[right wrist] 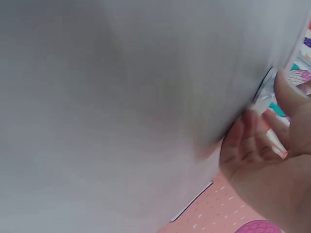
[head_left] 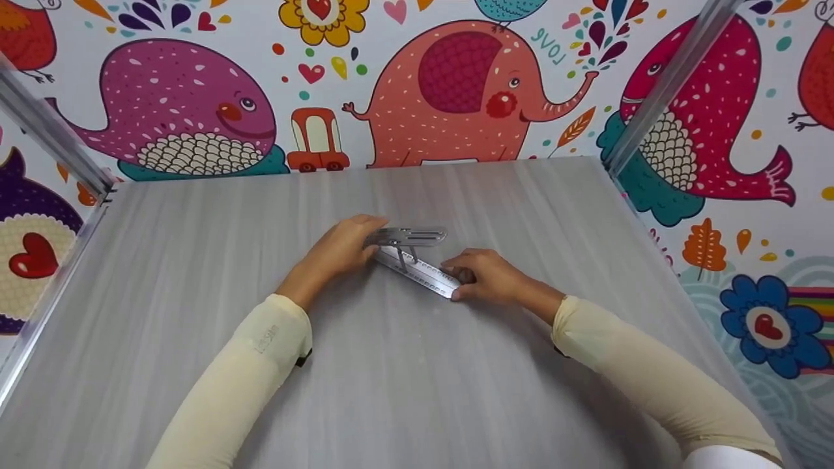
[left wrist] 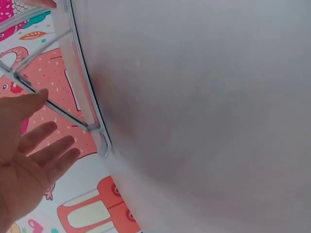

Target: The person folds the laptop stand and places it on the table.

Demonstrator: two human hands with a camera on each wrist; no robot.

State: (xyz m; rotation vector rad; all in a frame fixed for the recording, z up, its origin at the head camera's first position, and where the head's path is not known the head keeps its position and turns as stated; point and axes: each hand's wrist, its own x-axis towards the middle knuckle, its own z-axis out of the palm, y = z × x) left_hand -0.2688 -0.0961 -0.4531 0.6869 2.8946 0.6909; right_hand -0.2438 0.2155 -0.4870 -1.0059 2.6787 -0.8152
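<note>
A folding metal stand (head_left: 423, 277) lies slantwise on the grey table (head_left: 391, 391), its slotted upper plate (head_left: 417, 236) raised on thin struts above the long perforated base. At the upper plate's left end, my left hand (head_left: 345, 244) pinches it. In the left wrist view, that hand's thumb (left wrist: 36, 102) lies against the raised plate, while several fingers extend below it. My right hand (head_left: 492, 277) grips the right end of the base between thumb and bent fingers. In the right wrist view, the right hand (right wrist: 272, 160) covers much of the stand.
A printed wall panel (head_left: 449, 98) with cartoon animals stands behind the table. Metal frame posts rise at the back left (head_left: 58, 137) and back right (head_left: 671, 85), with patterned panels along both sides.
</note>
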